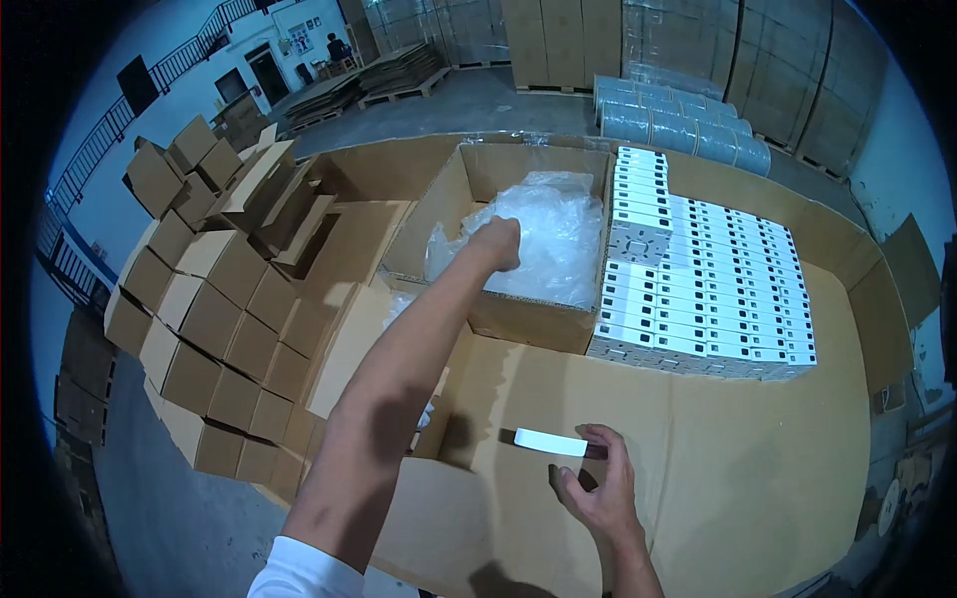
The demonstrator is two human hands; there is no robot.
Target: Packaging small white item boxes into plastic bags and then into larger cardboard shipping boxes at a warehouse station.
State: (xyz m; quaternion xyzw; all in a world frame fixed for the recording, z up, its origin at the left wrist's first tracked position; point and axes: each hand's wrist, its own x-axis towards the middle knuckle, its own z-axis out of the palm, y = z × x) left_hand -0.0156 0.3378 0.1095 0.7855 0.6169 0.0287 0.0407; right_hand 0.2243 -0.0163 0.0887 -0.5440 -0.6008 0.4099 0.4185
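Note:
My left hand (495, 244) reaches into an open cardboard box (543, 321) and is closed on the clear plastic bags (558, 234) heaped inside. Its fingertips are partly hidden by the hand itself. On the cardboard-covered surface nearer me is a slim white box (550, 443). My right hand (604, 488) is beside the right end of this box, thumb and index finger apart; the index finger is close to that end. Whether it touches the box I cannot tell.
Rows of white boxes (708, 289) stand to the right, with a taller stack (641, 204) at their back left. Small brown cartons (214, 339) are piled at left. A raised cardboard rim (867, 289) borders the surface. Wrapped rolls (678, 125) lie on the floor beyond.

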